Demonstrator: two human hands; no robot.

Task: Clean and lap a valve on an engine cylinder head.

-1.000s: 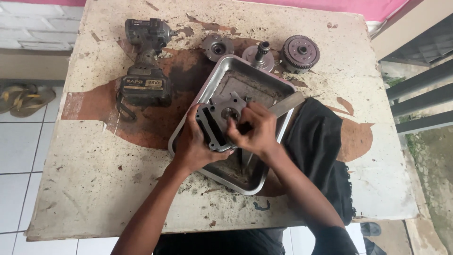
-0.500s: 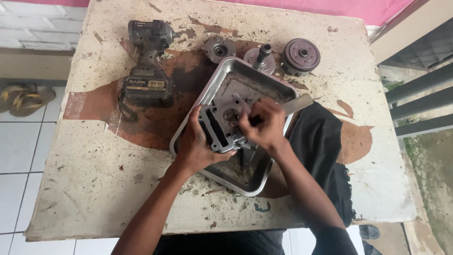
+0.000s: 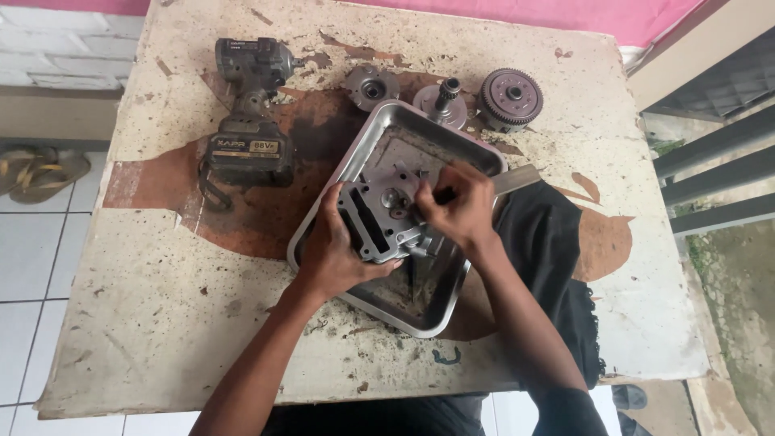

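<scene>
Seen from your head, little has changed since a moment ago: your right hand point(image 3: 456, 206) has drawn its fingers in a bit tighter over the top of the engine part point(image 3: 379, 220), and your left hand point(image 3: 335, 250) keeps the same grip on its near side. The engine part, a grey finned metal block, sits over the steel tray point(image 3: 420, 311), tilted up toward you, with the tray lying on the worn table point(image 3: 161, 323). Your left fingers wrap along the block's left edge with the thumb under its lower corner, so they are closed on it. Your right fingers are bunched together at the block's upper right, pinching something small and dark there; you cannot tell what it is, since the knuckles cover it. The block's right side and the tray floor beneath are hidden by both hands. Beyond the tray lie an impact driver point(image 3: 246, 113), a small hub point(image 3: 371, 85), a shaft point(image 3: 442, 101) and a toothed gear point(image 3: 508, 97). A black cloth point(image 3: 549, 250) lies under your right forearm.
</scene>
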